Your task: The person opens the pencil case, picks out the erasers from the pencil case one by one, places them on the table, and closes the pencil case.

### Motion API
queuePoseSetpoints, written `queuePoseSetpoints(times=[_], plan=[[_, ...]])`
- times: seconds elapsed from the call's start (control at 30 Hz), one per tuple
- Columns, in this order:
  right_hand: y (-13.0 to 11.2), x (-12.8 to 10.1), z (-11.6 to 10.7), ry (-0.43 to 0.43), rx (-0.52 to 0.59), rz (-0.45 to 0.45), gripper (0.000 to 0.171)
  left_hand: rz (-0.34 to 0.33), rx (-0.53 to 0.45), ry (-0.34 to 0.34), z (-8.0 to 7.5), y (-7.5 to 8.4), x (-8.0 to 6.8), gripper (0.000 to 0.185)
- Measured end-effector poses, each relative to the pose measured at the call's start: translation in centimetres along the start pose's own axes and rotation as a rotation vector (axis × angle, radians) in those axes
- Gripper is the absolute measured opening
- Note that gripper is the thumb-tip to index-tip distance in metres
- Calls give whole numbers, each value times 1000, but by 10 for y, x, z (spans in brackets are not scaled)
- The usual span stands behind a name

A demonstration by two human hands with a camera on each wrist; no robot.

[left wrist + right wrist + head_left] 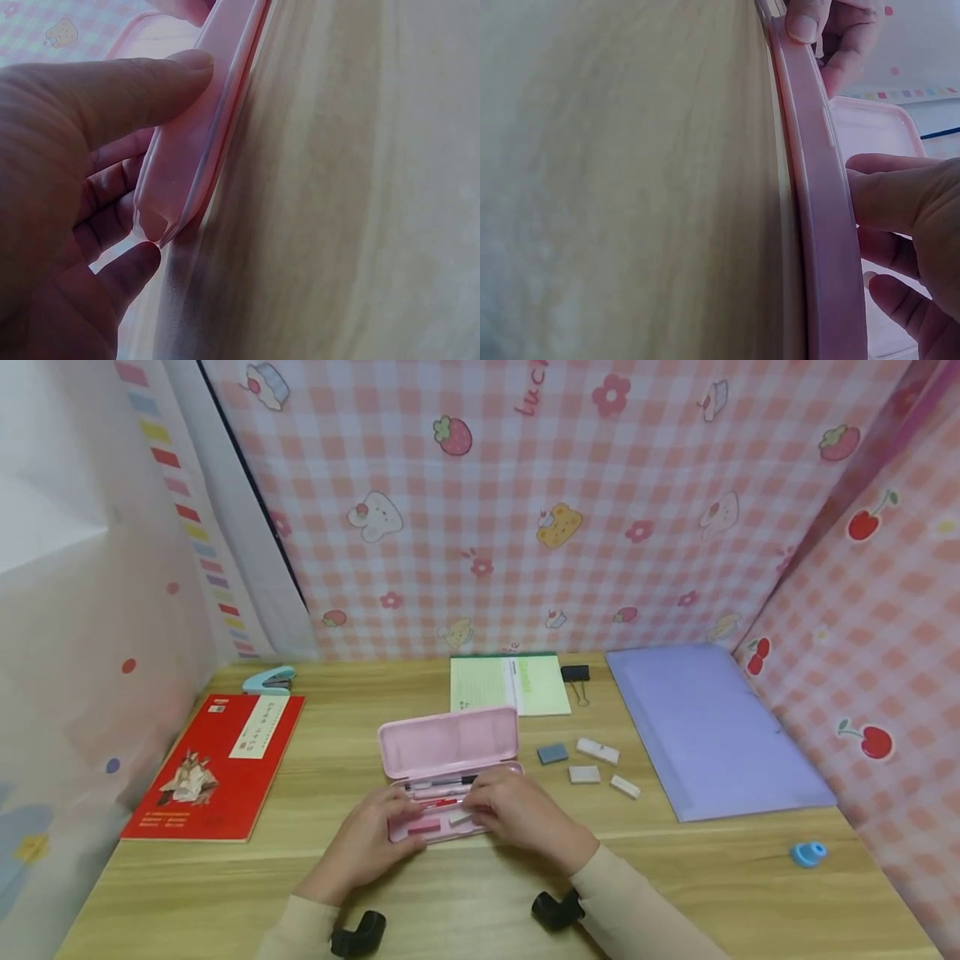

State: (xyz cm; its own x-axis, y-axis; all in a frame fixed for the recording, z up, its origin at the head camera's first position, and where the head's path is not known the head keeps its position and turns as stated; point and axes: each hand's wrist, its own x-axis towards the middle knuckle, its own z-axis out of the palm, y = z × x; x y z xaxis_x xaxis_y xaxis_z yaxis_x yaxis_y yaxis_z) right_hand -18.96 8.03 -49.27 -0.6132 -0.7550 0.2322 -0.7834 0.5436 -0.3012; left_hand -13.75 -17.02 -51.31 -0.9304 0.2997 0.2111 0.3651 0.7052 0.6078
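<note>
A pink pencil case stands on the table with its lid raised. Inside lie pens, a red pen and a pink eraser. My left hand grips the left end of the case, the thumb against its front wall and the other fingers behind. Over the case's right half, my right hand reaches in with curled fingers and pinches a white eraser at the fingertips. In the right wrist view the case's front wall hides part of these fingers.
Right of the case lie a blue-grey eraser and several white ones. Behind are a green notepad and a black binder clip. A red book and stapler lie left; a purple folder and blue piece right.
</note>
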Motion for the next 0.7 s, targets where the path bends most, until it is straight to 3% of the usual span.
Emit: queuePoseSetpoints(times=[0.43, 0.7], plan=[[-8, 11, -9, -86, -63, -65, 16, -30, 29, -13, -2, 2, 2, 37], [-7, 13, 0, -60, -113, -103, 12, -47, 8, -19, -1, 3, 2, 38]])
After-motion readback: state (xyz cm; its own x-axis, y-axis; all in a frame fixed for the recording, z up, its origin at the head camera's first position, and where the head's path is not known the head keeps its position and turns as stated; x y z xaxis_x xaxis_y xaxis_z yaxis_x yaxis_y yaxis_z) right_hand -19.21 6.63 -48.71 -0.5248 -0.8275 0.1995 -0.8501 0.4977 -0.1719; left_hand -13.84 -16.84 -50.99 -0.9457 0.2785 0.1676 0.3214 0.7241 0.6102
